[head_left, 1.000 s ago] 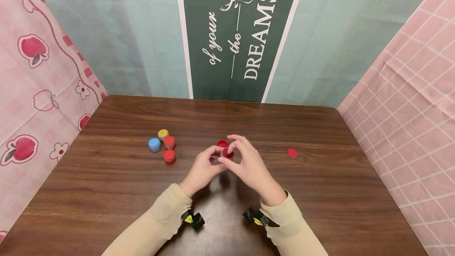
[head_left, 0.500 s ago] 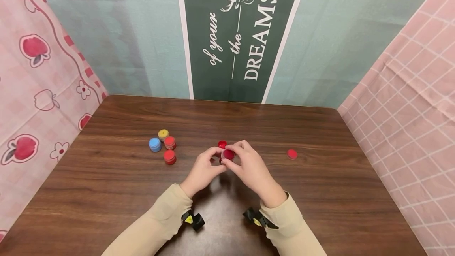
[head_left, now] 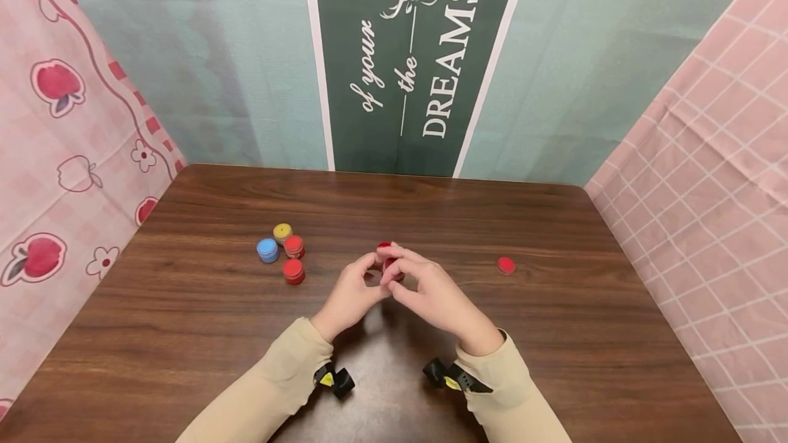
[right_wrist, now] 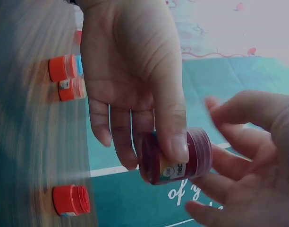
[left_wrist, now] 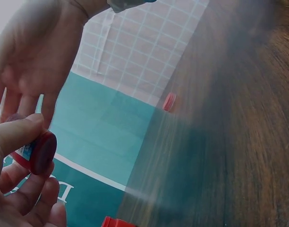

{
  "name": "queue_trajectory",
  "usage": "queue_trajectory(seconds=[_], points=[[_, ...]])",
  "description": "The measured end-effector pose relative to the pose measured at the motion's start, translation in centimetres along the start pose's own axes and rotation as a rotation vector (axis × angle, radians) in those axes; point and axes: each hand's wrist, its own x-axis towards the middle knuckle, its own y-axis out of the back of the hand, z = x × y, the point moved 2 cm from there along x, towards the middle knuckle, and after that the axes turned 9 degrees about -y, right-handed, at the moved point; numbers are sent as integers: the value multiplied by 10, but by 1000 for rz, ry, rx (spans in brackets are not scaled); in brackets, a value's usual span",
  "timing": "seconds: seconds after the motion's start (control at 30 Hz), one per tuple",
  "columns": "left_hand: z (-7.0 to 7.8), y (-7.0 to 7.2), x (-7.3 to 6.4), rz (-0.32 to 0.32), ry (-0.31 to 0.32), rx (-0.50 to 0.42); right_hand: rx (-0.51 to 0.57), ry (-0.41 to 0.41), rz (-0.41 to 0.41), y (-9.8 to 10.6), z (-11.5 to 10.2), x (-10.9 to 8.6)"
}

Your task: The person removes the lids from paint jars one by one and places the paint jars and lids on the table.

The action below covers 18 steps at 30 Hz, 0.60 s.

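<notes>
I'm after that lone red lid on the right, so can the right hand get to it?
Probably yes: the left hand holds the jar, the right hand doesn't appear to grip anything, and nothing visible blocks its way to the red lid.

The jar (right_wrist: pixel 168 172) is small, round and dark red, with a printed label on its side and a clear, ribbed lid (right_wrist: pixel 204 152) on top; it is held above the table, roughly upright, base downward; the left hand (head_left: pixel 352 292) grips it, thumb laid across the label and fingers on the opposite side; the right hand (head_left: pixel 432 292) is bent over its top, the fingers loose and blurred beside the lid, and whether they touch it cannot be told; an uncapped jar (right_wrist: pixel 69 199), bright red with a threaded neck, stands upright just beyond.
</notes>
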Motion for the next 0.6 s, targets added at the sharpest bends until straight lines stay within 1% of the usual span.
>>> queue_trajectory(seconds=[0.03, 0.1, 0.23, 0.27, 0.33, 0.4, 0.47, 0.6], points=[[0, 0, 0, -1, -2, -1, 13, 0, 21, 1, -1, 0], [0, 0, 1, -4, -6, -7, -8, 6, 77, 1, -1, 1], [-1, 0, 0, -9, -10, -24, -169, -36, 193, -2, 1, 1], [-1, 0, 0, -8, -11, -31, -211, -54, 215, -3, 2, 2], [-1, 0, 0, -5, -11, -32, -261, -86, 245, -4, 3, 2], [-1, 0, 0, -1, -3, -23, -263, -104, 251, -4, 3, 2], [0, 0, 0, 3, 8, -15, -248, -110, 233, -3, 3, 2], [0, 0, -1, 11, 21, 1, -190, -71, 144, -1, 1, 0]])
